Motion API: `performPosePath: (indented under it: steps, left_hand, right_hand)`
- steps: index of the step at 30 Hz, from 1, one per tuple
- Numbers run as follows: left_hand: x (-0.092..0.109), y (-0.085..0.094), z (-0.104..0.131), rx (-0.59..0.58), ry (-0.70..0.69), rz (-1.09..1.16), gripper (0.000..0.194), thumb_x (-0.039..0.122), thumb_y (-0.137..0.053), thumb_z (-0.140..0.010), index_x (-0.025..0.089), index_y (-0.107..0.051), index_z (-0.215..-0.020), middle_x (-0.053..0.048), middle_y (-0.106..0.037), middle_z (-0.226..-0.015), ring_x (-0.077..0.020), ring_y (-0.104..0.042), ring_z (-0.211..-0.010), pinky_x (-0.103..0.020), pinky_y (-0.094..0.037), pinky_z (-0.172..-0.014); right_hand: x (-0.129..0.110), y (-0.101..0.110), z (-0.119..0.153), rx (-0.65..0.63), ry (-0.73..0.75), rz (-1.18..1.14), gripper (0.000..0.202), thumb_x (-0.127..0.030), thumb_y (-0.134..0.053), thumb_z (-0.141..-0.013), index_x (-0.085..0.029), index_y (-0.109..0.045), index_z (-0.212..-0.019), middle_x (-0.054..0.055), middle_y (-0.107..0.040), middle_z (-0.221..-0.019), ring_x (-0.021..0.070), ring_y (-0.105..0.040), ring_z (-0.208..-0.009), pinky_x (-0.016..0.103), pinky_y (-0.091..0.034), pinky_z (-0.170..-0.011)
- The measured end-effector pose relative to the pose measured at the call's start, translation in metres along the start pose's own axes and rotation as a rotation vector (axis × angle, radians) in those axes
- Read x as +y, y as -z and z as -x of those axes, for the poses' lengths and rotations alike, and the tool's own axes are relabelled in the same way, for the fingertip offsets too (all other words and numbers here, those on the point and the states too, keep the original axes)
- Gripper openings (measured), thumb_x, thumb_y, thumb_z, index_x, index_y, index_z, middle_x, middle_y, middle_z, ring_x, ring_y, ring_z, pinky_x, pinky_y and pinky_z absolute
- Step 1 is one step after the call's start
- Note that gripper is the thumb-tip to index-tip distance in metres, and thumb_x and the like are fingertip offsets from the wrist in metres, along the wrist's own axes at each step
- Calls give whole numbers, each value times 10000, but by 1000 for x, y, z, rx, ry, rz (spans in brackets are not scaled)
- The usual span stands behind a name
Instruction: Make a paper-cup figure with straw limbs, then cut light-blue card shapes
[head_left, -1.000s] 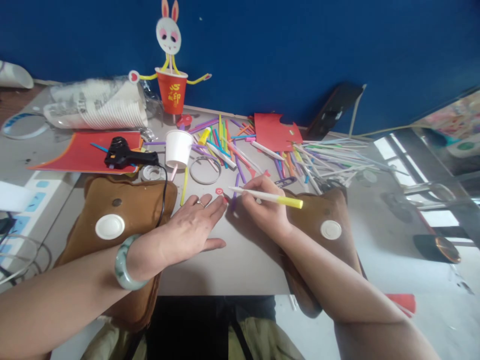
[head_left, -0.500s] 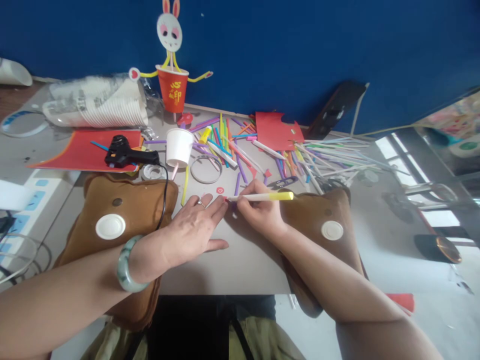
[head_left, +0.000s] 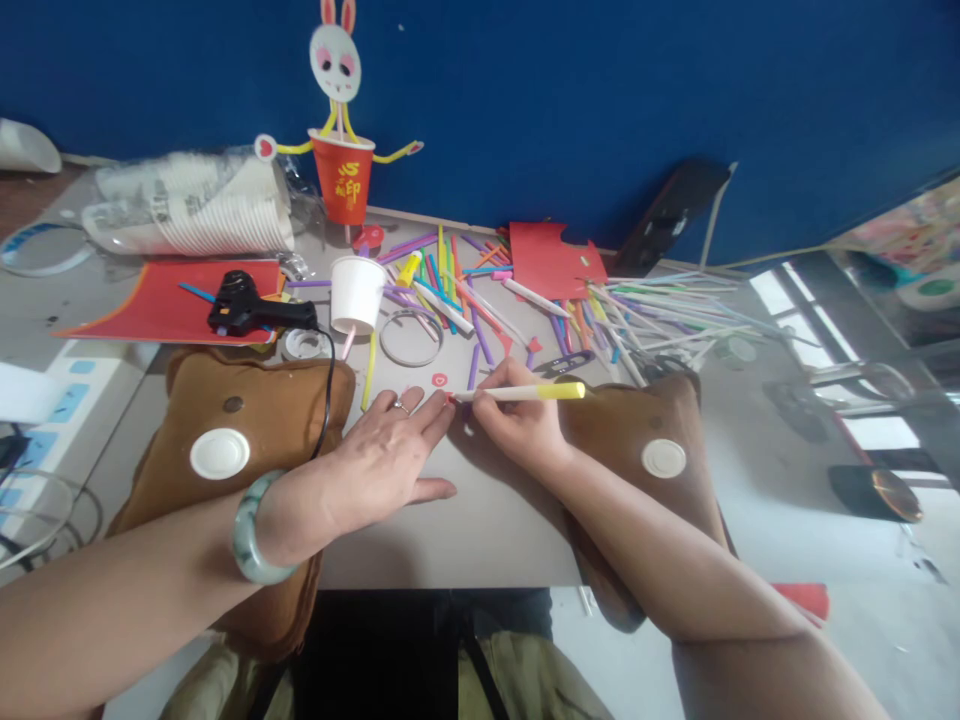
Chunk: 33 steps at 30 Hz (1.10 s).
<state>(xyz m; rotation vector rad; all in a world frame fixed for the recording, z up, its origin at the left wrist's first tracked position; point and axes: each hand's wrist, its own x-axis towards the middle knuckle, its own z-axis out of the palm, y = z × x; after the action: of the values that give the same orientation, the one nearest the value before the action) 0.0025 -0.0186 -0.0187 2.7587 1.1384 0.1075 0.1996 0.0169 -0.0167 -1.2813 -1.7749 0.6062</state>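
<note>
My right hand (head_left: 521, 418) is closed round a white marker with a yellow end (head_left: 529, 393). The marker lies nearly level, its tip pointing left at a small red piece (head_left: 450, 398) by my left fingertips. My left hand (head_left: 386, 450) rests palm down on the table, thumb held apart from the fingers, its fingertips at that red piece. How much of the piece lies under the fingers is hidden. Just above them is a small red round piece with a heart outline (head_left: 439, 380). An upside-down-looking white paper cup (head_left: 358, 297) stands on a pink straw behind my left hand.
Brown cushions (head_left: 259, 400) flank my hands. Behind are a black glue gun (head_left: 244, 305), a tape ring (head_left: 411, 338), colored straws (head_left: 480, 350), red paper (head_left: 555, 262), bagged cups (head_left: 195, 205) and a rabbit figure in a red cup (head_left: 342, 178). Scissors and more straws lie right.
The view has shifted very slightly. Both hands and the marker stay in nearly the same place.
</note>
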Motion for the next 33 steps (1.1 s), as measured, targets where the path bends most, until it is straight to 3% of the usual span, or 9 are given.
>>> performPosePath:
  steps: [15, 33]
  left_hand:
    - [4, 12, -5, -32, 38, 42, 759, 615, -571, -864, 98, -459, -1410, -157, -492, -1453, -346, -454, -1267, -495, -354, -1047]
    - [4, 14, -5, -41, 45, 39, 750, 618, -583, -856, 113, -467, -1398, -147, -494, -1455, -345, -458, -1272, -492, -353, -1044]
  right_hand:
    - [0, 1, 1, -34, -16, 17, 117, -151, -556, -732, -216, -491, -658, -46, -552, -558, 91, -480, -483, 215, -383, -456]
    - [-1, 1, 1, -45, -22, 12, 119, -154, -550, -732, -218, -477, -663, -51, -523, -566, 95, -478, -503, 230, -385, -481]
